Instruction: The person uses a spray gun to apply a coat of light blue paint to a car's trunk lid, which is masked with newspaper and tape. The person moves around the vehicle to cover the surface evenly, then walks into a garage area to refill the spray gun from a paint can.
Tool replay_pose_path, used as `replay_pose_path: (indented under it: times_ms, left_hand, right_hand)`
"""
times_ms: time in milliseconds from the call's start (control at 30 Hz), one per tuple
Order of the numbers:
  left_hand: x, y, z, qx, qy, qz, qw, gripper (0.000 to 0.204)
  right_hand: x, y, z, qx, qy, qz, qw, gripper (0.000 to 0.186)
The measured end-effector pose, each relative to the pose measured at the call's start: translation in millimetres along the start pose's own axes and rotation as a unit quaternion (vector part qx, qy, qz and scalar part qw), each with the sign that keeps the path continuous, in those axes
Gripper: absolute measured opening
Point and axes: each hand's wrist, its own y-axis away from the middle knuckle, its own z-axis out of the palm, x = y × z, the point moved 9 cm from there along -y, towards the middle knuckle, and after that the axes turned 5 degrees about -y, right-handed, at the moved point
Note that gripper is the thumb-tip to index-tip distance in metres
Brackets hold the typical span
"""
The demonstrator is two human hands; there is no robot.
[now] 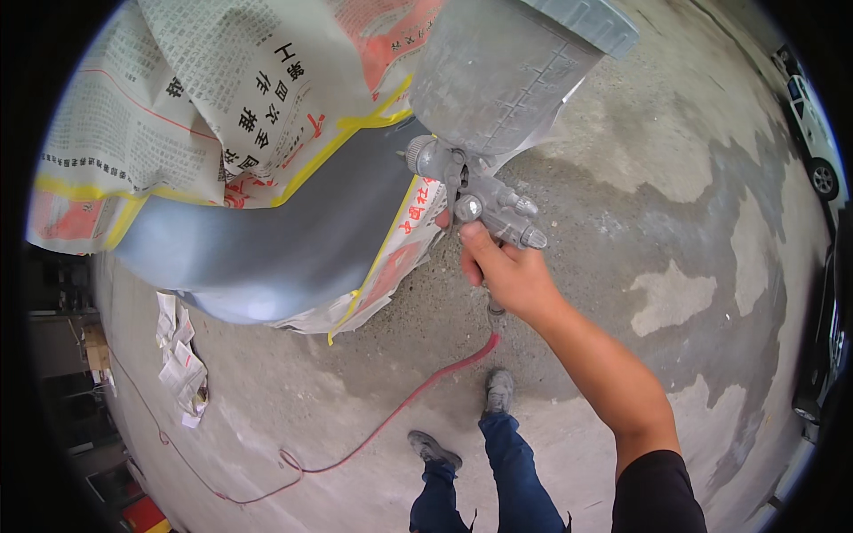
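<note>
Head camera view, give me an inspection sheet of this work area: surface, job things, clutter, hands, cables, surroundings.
Surface: rough grey concrete floor with darker patches.
Job's things: grey metal spray gun with a large grey cup on top; curved grey-painted panel, glossy, masked with newspaper and yellow tape.
Clutter: crumpled newspaper scraps on the floor below the panel.
Grippers: right hand closed around the spray gun's handle; left hand not in view.
Cables: thin red hose runs from the gun's base across the floor in loops.
Surroundings: the person's two shoes and blue trousers; a white car and a dark vehicle at the right edge.
</note>
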Motion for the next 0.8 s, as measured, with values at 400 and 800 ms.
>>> replay_pose_path:
  times_ms: [400,800]
  left_hand:
    - [41.7,39.4,24.0,-0.053,0.118,0.033,0.991,0.092]
    - [35.2,29.4,27.3,-0.050,0.136,0.067,0.987,0.081]
  right_hand:
    - [9.4,-23.8,-40.7,0.117,0.051,-0.022,0.992,0.030]
    - [3.3,-18.6,-26.2,0.016,0.063,-0.031,0.997,0.025]
